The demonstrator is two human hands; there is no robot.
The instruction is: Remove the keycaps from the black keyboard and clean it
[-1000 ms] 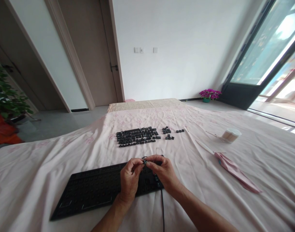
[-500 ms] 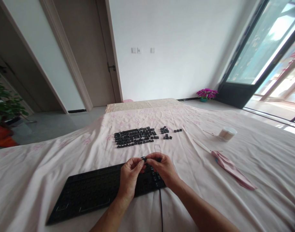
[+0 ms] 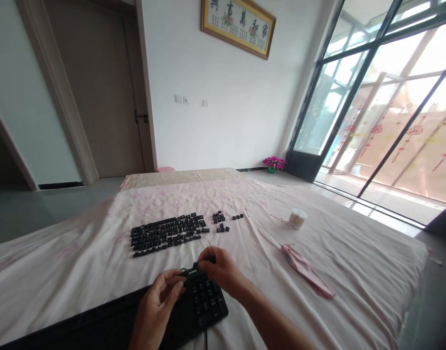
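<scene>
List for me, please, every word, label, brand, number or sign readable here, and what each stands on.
"家和萬事興", read right to left: framed picture, top cropped; its smaller characters are too small to read.
Pale label on the keyboard: too blurred.
Number-pad keys: marks too small.
Loose keycaps: marks too small.

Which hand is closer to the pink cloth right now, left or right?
Right. The right hand is at the keyboard's far right corner, left of the pink cloth and not touching it; the left hand is farther left.
</scene>
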